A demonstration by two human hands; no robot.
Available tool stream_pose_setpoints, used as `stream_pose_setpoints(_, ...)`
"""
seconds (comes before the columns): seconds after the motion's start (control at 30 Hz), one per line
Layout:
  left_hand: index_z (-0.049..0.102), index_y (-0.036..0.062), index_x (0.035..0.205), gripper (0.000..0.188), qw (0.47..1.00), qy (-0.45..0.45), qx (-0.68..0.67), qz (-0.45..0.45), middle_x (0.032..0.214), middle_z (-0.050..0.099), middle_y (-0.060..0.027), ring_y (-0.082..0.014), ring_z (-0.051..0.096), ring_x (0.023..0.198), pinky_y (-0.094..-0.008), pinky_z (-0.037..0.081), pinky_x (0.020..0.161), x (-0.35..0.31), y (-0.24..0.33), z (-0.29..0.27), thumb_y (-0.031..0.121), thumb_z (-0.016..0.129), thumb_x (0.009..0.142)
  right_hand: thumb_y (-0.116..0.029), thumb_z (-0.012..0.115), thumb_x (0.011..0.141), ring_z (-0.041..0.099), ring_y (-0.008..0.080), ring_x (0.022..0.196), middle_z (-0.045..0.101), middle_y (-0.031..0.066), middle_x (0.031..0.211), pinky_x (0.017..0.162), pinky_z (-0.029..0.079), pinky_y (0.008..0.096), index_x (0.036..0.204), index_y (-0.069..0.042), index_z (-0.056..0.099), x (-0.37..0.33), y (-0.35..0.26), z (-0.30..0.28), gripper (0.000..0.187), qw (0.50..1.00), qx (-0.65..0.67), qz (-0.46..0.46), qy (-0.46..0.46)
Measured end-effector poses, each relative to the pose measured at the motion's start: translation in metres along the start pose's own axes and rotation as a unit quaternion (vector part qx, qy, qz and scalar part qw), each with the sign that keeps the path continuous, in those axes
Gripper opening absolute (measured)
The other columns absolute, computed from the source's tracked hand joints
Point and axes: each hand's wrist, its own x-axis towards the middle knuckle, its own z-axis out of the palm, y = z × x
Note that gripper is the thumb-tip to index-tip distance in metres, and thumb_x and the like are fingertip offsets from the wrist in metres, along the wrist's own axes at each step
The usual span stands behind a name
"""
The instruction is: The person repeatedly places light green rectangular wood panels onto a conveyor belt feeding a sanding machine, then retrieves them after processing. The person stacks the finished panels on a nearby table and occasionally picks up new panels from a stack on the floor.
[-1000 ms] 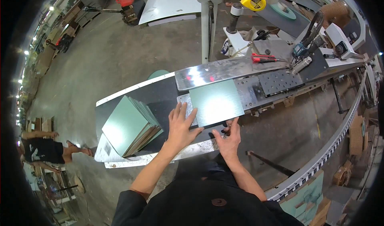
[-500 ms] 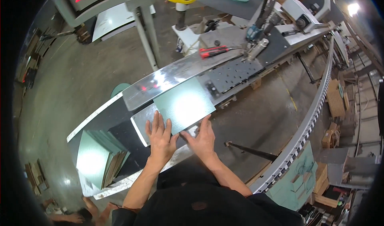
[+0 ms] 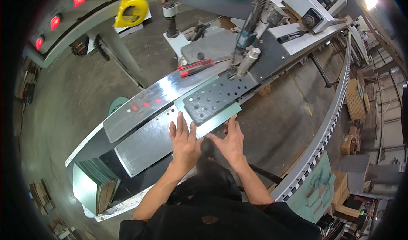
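Observation:
A pale green board [image 3: 219, 120] lies on the workbench, with most of its middle covered by a dark perforated plate [image 3: 214, 99]. My left hand [image 3: 185, 148] rests with stretched fingers on the board's near left corner. Against the near edge, toward its right corner, my right hand [image 3: 230, 145] has its fingers extended and its thumb spread away from them. Neither hand is closed round anything. To the left of the board is a bare grey metal plate [image 3: 146, 142]. Along the far side runs a shiny metal fence [image 3: 138, 108].
Similar green boards stand in a stack [image 3: 88, 187] at the bench's left end. A red-and-black handled tool [image 3: 196, 67] lies beyond the fence. Further off are a yellow tape measure [image 3: 132, 11] and a metal cylinder fitting [image 3: 248, 61]. A curved roller rail [image 3: 327, 125] passes at right.
The board has slid to the right, away from the grey plate and under the perforated plate. Both hands have moved right along with it, and the view has shifted.

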Motion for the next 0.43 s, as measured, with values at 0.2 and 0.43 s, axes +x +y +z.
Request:
stream_pose_setpoints(0.2,0.062,-0.0090,0.122,0.047,0.993,0.001,-0.115,0.009,0.106,0.065,-0.0287,-0.0470,0.064,0.097,-0.0533,0.050,0.090,0.055,0.041,0.058,0.006,0.075,0.079,-0.027,0.098,0.060,0.058,0.0219,0.071,0.063,0.0126,0.099,0.066,0.054,0.0351,0.156,0.003,0.032,0.058,0.057,-0.047,0.121,0.999,-0.025,-0.013,0.033)
stream_pose_setpoints(0.43,0.066,-0.0044,0.118,0.041,0.981,0.071,0.140,0.115,0.104,0.070,-0.0212,-0.0391,0.068,0.090,-0.0451,0.055,0.085,0.072,0.048,0.086,0.017,0.076,0.085,-0.031,0.093,0.066,0.068,0.0263,0.086,0.071,0.0153,0.109,0.076,0.057,0.0362,0.133,0.005,0.061,0.110,0.084,-0.082,0.083,0.998,0.017,0.031,-0.048)
